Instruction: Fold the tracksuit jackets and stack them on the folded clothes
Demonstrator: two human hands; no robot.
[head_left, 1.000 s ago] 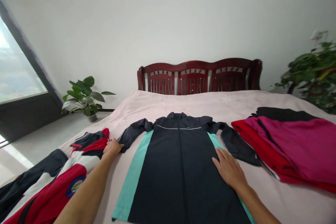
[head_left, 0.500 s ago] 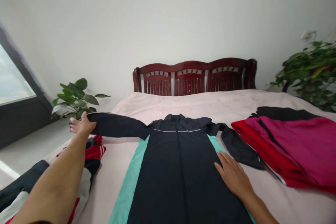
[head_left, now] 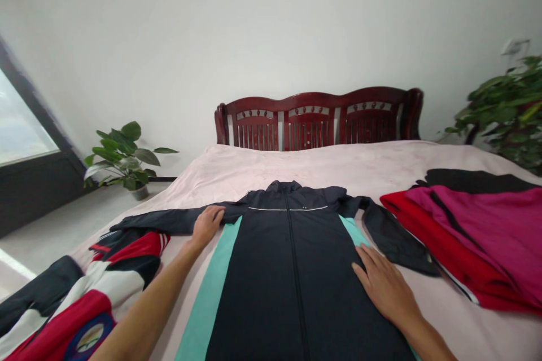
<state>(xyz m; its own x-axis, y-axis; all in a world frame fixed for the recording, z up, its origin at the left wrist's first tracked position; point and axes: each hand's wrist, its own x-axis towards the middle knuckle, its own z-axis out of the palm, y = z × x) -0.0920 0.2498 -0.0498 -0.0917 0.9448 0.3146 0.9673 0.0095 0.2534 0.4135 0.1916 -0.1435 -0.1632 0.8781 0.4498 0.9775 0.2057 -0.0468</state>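
Observation:
A dark navy zip jacket [head_left: 262,271] with turquoise side panels lies front up on the pink bedsheet [head_left: 237,166], its collar pointing toward the headboard. Both its sleeves are spread outward, the left one reaching over a red, white and dark garment. My left hand [head_left: 208,222] rests on that sleeve close to the armpit, fingers laid out and not gripping. On the opposite edge, by the other turquoise panel, my right hand [head_left: 382,282] lies flat with its fingers stretched over the cloth.
A red, white and navy garment [head_left: 127,282] lies at the left edge of the bed. Folded red and magenta clothes [head_left: 486,237] with a black piece are piled at right. Beyond stand a dark wooden headboard [head_left: 307,124] and potted plants [head_left: 127,155], [head_left: 508,113] on either side.
My left hand has let go of the sleeve's cuff end and moved right, to the sleeve near the armpit. The sleeve now lies lower on the bed. My right hand has stayed in place.

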